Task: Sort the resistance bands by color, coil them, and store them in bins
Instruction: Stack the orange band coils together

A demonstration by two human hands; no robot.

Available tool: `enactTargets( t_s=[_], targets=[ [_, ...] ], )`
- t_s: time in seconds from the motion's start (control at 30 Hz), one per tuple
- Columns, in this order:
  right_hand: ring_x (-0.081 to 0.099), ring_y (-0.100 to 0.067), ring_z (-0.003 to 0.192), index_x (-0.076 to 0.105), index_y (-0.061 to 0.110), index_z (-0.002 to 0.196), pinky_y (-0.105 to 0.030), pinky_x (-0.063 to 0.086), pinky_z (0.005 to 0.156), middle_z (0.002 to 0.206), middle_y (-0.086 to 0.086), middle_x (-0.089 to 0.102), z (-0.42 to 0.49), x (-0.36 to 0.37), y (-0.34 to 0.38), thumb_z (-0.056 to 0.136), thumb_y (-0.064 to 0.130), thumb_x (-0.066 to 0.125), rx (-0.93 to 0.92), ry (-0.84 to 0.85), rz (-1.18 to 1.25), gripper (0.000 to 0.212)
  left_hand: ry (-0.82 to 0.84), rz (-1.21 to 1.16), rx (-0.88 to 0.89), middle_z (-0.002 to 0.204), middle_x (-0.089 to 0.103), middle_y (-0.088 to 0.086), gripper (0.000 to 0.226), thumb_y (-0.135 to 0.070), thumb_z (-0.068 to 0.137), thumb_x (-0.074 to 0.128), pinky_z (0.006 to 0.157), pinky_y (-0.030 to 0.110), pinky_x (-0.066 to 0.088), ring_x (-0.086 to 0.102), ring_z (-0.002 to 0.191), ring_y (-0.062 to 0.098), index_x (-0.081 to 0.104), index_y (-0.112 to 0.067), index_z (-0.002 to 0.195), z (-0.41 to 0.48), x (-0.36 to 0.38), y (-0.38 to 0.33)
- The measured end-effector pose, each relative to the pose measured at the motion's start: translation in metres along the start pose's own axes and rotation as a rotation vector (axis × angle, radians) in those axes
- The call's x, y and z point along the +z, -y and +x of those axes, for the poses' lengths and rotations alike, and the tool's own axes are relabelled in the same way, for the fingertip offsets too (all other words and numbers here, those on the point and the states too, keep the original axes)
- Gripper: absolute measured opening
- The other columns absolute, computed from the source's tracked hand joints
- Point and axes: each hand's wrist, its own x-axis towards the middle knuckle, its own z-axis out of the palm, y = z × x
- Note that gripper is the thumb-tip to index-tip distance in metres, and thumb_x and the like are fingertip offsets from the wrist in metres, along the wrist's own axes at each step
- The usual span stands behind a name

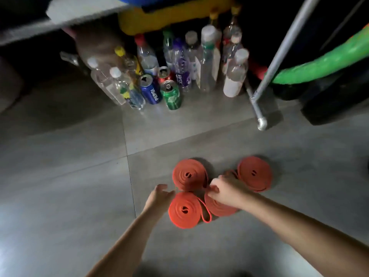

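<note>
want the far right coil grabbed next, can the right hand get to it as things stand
Probably yes. The right hand is over the near right coil, close beside the far right coil, which lies flat on the floor with nothing on top of it or between them.

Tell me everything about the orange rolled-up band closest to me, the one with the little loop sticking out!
That orange rubbery resistance band is a flat strip wound into a tight round spiral. It lies flat on the grey tiled floor. Its loose end sticks out as a small loop on the right, beside the neighbouring orange coil. The left hand, relaxed, is at its far-left edge; whether it touches the band is unclear.
</note>
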Motion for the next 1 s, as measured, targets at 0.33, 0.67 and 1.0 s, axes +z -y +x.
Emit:
enactTargets(
  t_s=[0.33, 0.67, 1.0],
  targets=[
    [0.056, -0.026, 0.109, 0.06, 0.015, 0.12, -0.033, 0.043, 0.089, 0.113, -0.006, 0.065, 0.025, 0.037, -0.014, 0.086, 0.028, 0.061, 0.089, -0.25, 0.158, 0.037, -0.116, 0.061, -0.002, 0.124, 0.055, 0.006, 0.049, -0.028, 0.084, 0.059, 0.088, 0.039, 0.05, 0.06, 0.104, 0.027, 0.048, -0.017, 0.131, 0.023, 0.035, 0.038],
    [0.059, -0.028, 0.111, 0.059, 0.013, 0.122, -0.032, 0.042, 0.086, 0.116, -0.011, 0.066, 0.065, 0.026, 0.011, 0.084, 0.026, 0.065, 0.229, -0.282, 0.459, 0.04, -0.169, -0.2, 0.111, 0.086, 0.064, 0.009, 0.035, -0.008, 0.082, 0.056, 0.077, 0.04, 0.053, 0.06, 0.075, 0.025, 0.06, -0.015, 0.116, 0.057, 0.023, -0.021],
    [0.069, -0.024, 0.085, 0.07, 0.023, 0.099, -0.037, 0.051, 0.073, 0.087, -0.003, 0.073, -0.036, 0.052, -0.06, 0.076, 0.016, 0.076, 0.389, -0.312, 0.658, 0.025, 0.067, -0.178, 0.327, 0.079, 0.059, -0.01, 0.035, -0.002, 0.083, 0.054, 0.077, 0.05, 0.055, 0.064, 0.076, 0.025, 0.063, -0.028, 0.105, -0.003, 0.083, -0.012]
  ],
)
